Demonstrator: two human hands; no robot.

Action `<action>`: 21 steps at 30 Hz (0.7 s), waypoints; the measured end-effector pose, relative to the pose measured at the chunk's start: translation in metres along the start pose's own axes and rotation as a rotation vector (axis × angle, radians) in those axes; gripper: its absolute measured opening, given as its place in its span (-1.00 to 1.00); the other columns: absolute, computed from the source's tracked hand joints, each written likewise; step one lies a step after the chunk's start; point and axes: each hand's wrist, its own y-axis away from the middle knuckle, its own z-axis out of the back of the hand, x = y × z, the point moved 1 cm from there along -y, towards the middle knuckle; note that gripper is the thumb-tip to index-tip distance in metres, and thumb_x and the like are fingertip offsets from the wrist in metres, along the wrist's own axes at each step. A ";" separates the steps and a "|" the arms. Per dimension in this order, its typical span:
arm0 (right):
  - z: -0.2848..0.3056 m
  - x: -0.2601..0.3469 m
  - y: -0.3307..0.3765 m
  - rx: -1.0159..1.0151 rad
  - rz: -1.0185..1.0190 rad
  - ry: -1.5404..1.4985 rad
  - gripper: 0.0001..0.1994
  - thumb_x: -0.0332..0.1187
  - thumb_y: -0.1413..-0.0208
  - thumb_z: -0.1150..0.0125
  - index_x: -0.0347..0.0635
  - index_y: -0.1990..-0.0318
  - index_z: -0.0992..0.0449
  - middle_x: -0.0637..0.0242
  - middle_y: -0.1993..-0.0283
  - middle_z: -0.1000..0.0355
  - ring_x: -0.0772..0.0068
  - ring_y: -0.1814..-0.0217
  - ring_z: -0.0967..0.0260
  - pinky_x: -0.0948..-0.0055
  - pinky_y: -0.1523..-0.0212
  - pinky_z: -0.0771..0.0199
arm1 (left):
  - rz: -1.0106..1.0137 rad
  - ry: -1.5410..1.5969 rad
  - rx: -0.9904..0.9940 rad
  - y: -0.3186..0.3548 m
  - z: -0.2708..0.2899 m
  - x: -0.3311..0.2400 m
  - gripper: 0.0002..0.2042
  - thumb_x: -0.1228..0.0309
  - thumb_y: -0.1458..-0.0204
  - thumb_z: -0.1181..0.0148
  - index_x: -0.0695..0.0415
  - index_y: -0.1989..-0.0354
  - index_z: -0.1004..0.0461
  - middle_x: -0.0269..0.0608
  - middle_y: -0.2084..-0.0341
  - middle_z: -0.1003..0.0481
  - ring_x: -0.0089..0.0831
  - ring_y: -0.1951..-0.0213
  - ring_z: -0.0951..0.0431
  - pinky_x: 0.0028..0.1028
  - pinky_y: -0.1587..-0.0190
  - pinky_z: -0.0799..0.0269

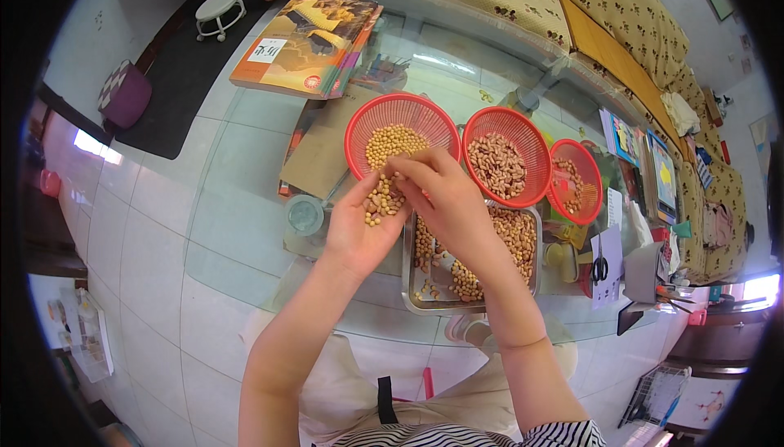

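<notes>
A small heap of yellow soybeans [382, 202] lies in the cupped, open left hand [359, 226], held over the near rim of the left red basket [363, 124]. The right hand [445, 202] pinches its fingertips [400, 171] at that heap. Right of it lies a steel tray [408, 280] of mixed beans; far left, orange-covered books [306, 39].

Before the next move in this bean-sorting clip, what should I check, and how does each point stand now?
1. Left hand cupped level, yellow beans resting in the palm: ok.
2. Right hand fingertips at the palm's beans: ok; a bean pinched: cannot tell.
3. Left red basket of yellow beans within reach: ok.
4. Metal tray flat on the glass table: ok.
5. Middle red basket upright: ok.
</notes>
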 end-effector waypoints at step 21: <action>-0.002 -0.003 0.002 0.054 0.008 0.026 -0.84 -0.53 -0.07 -0.22 -0.24 0.19 -0.44 0.16 0.18 -0.38 0.07 0.13 -0.42 0.26 0.17 -0.47 | 0.028 -0.033 0.046 0.001 0.001 0.003 -0.67 0.36 -0.36 0.28 0.29 -0.15 -0.27 -0.12 -0.07 -0.39 -0.33 -0.16 -0.37 -0.25 -0.32 -0.19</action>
